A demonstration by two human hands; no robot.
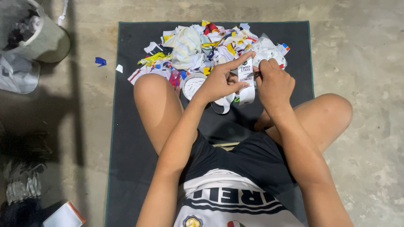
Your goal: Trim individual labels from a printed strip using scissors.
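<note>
Both hands on a white printed label strip, held over the lap above the dark mat.
Left hand (221,82) pinches the label strip (246,80) thumb-to-fingers; right hand (273,82) is curled, picking at its edge. Strip looks light, thin, floppy, tears easily; grip near the edges. Tape roll (192,84) just behind, scrap pile (202,44) beyond on mat (126,126).
</note>
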